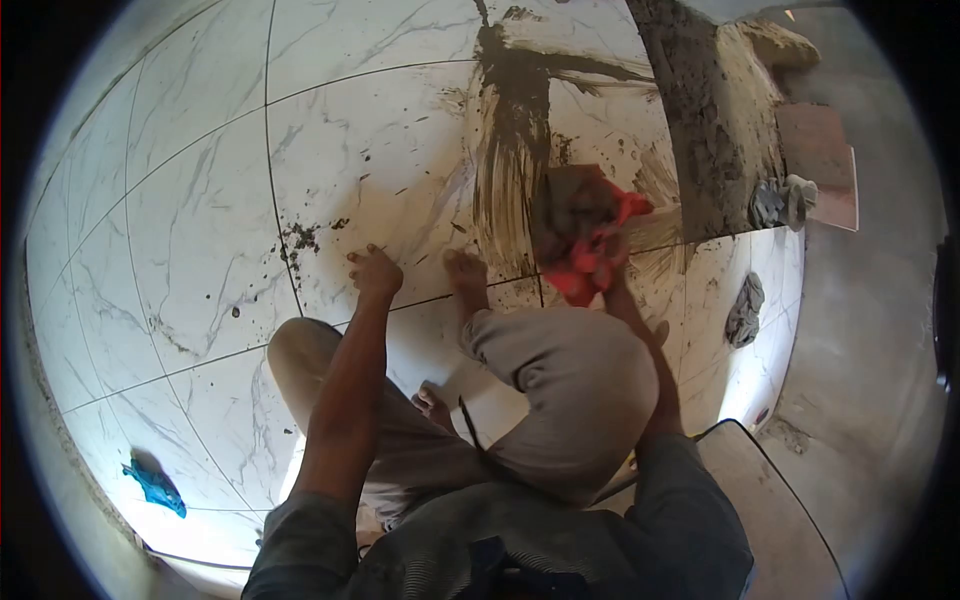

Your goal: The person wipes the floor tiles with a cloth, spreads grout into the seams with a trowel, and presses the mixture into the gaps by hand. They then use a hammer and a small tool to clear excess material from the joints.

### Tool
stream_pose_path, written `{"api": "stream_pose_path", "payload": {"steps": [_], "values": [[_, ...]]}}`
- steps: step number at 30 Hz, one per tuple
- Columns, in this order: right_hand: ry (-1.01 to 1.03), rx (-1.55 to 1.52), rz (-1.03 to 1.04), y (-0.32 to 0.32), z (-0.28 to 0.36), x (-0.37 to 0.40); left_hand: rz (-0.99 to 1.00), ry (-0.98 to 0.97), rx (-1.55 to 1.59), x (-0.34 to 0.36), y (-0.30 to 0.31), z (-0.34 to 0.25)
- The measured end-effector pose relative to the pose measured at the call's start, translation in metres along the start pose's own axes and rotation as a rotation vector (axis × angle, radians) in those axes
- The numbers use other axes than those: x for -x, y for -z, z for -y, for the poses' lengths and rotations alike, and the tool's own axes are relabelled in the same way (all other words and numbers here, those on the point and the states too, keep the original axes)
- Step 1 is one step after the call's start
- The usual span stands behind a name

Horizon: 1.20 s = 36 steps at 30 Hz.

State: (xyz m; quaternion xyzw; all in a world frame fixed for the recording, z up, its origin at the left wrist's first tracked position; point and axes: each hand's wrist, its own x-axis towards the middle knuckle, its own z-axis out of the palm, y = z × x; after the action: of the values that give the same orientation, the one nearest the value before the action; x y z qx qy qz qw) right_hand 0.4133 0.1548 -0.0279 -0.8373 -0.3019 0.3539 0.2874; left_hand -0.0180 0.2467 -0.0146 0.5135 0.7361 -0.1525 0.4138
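My right hand (616,286) grips a crumpled red cloth (585,270), blurred and partly dark with grey-brown muck, over the smeared tiles. The cloth hides most of its fingers. To the left, my left hand (376,272) is low over a white marbled tile (370,180), fingers loosely bent and a little apart, holding nothing. Wet grey-brown grout or mortar (510,130) lies in a thick streak along the tile joint beyond the cloth, with brushed smears around it. Dark crumbs (300,238) are scattered to the left of my left hand.
A strip of dark mortar (705,130) runs along the right tile edge. Beyond it lie a pinkish tile piece (815,150) and a grey rag (770,203). Another grey rag (745,310) is nearer; blue plastic (155,487) lies lower left. My bare foot (466,272) stands between my hands.
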Motion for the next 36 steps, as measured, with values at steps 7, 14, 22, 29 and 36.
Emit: {"api": "stream_pose_path", "payload": {"steps": [7,14,22,29,36], "values": [[0.335,0.704,-0.391,-0.069,0.017,0.063,-0.053,-0.078,-0.064,-0.006,-0.008,0.018],[0.484,0.445,-0.116,-0.065,0.025,0.103,0.124,-0.301,-0.111,-0.010,0.038,0.022],[0.314,0.659,-0.109,-0.091,0.024,0.077,-0.377,-0.403,-0.109,-0.083,0.102,-0.009],[0.331,0.578,-0.339,-0.141,0.061,0.014,-0.217,-0.293,-0.211,-0.116,0.103,-0.006],[0.225,0.530,-0.535,-0.195,0.172,-0.081,-0.187,-0.265,-0.216,-0.110,0.113,-0.017]]}}
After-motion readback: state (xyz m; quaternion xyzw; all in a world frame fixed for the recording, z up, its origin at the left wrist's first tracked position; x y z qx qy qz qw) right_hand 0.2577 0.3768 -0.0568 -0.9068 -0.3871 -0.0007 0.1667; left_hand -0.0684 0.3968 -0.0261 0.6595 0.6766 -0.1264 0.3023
